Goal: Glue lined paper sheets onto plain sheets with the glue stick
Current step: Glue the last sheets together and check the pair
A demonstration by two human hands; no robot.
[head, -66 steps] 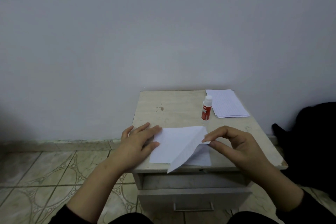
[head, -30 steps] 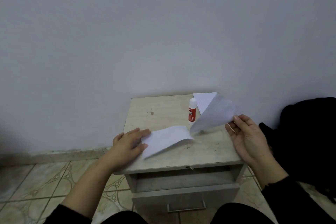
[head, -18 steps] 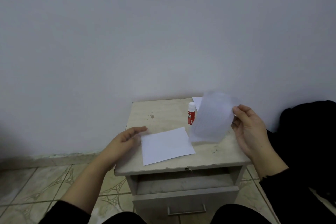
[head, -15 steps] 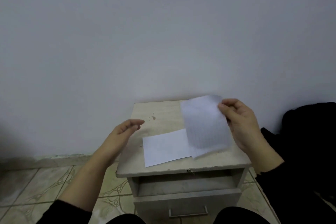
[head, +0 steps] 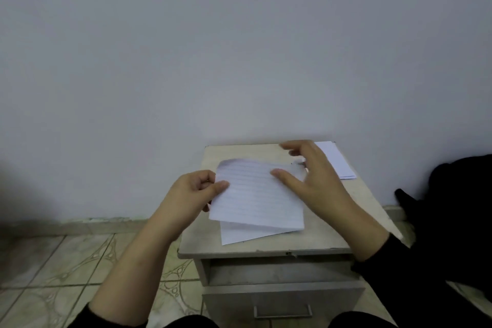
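- My left hand (head: 195, 192) pinches the lined sheet (head: 257, 196) at its 9 o'clock edge, thumb on top and fingers curled beneath, so I can steer that side without creasing it
- My right hand (head: 312, 181) is spread and relaxed, thumb laid flat on the sheet toward 2 o'clock, the other fingers lifted off and gripping nothing; I judge it is there to steady and press, not to carry
- The lined sheet lies over the plain sheet (head: 250, 234), skewed; the plain one shows only as a strip and a corner at 6 to 7 o'clock, so the edges are not yet squared; the far edge of the lined sheet curls up slightly
- The glue stick is not visible; my right hand may hide it, I cannot tell
- A stack of spare sheets (head: 336, 161) sits at 2 o'clock, near the back right corner of the nightstand (head: 327, 237), apart from my work
- Room: bare top at 4 o'clock and a band at 12; the front edge lies close below the plain sheet's corner, so I would slide away from it, toward 12
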